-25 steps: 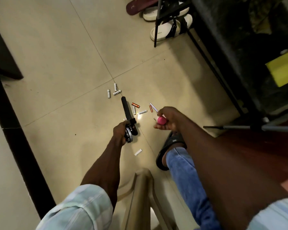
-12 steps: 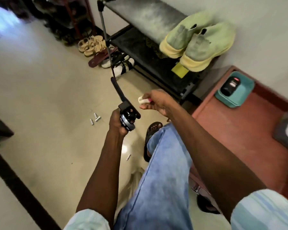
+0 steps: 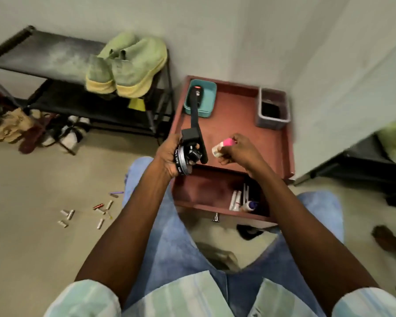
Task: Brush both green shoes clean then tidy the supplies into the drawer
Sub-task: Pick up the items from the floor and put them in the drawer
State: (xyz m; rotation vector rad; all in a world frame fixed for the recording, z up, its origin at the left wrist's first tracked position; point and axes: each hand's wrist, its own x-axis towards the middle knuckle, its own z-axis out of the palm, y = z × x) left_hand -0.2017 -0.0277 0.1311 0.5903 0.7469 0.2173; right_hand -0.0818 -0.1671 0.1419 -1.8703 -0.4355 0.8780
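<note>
Shoes: pair of pale green fabric shoes with yellow soles (image 3: 126, 67) on the top shelf of a black metal-framed shoe rack (image 3: 44, 56), well up and left of both hands; uppers look dusty grey at the toes.
Left hand: left hand (image 3: 169, 154) clenched round a round silver tin with black lettering (image 3: 181, 160) and a black long-handled brush (image 3: 196, 124), whose handle points up and away over the cabinet top.
Right hand: right hand (image 3: 237, 149) pinching a small white bottle with a pink cap (image 3: 222, 146), just right of the left hand, apart from it.
Drawer: open red-brown wooden drawer (image 3: 206, 191) directly below both hands; white tubes and a purple-capped bottle (image 3: 242, 200) lie at its right end, the left part bare.
Cabinet top: red-brown raised-edge top (image 3: 238, 124) beyond the hands, bearing a teal tray (image 3: 209, 97) and a grey bin (image 3: 272, 108).
Floor: small scattered cylinders (image 3: 87, 213) on beige tile, low and left of the left hand.
</note>
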